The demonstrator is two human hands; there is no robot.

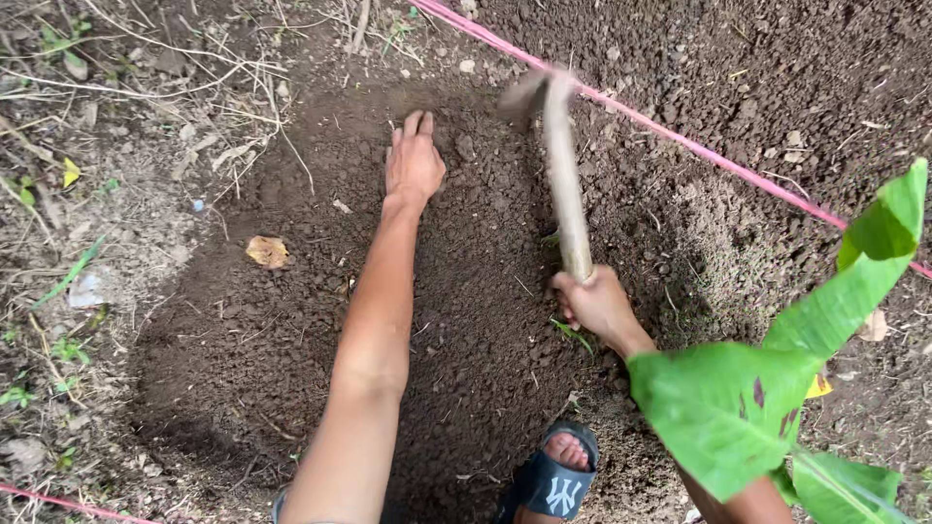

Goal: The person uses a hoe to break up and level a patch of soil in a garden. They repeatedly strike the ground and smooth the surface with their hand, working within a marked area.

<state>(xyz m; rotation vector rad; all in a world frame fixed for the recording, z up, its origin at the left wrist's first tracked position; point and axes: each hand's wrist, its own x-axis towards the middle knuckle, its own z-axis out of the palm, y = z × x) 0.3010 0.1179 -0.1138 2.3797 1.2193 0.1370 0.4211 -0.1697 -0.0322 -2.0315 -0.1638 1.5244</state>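
My left hand (414, 161) lies flat, palm down, fingers together, on loose dark soil (291, 330) at the far side of a dug patch. My right hand (596, 306) grips the lower end of a wooden tool handle (564, 180). The handle runs up and away from me. Its head (524, 95) is blurred by motion, just above the soil near a pink string (680, 139). My foot in a black sandal (551, 477) stands at the near edge of the patch.
The pink string runs diagonally from top centre to the right edge. Large green leaves (777, 388) cover my right forearm at lower right. Dry twigs, dead leaves and weeds (107, 146) lie on the left. Another pink line (58, 501) crosses the bottom left corner.
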